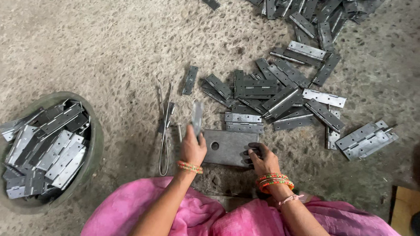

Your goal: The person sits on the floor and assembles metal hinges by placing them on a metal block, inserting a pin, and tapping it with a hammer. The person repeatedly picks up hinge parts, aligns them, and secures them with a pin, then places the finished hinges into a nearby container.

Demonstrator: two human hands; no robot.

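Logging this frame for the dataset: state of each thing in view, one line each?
Left hand: raised, gripping a hinge leaf.
Hinge leaf: upright in the left hand, blurred.
Right hand: fingers resting on the steel block.
Steel block: flat on the floor, hole showing.
Basin: heaped with hinges.
Loose hinges: scattered on the floor.
Wire rods: lying flat.

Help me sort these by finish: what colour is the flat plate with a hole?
Dark grey, bare metal plate, seen in the head view.
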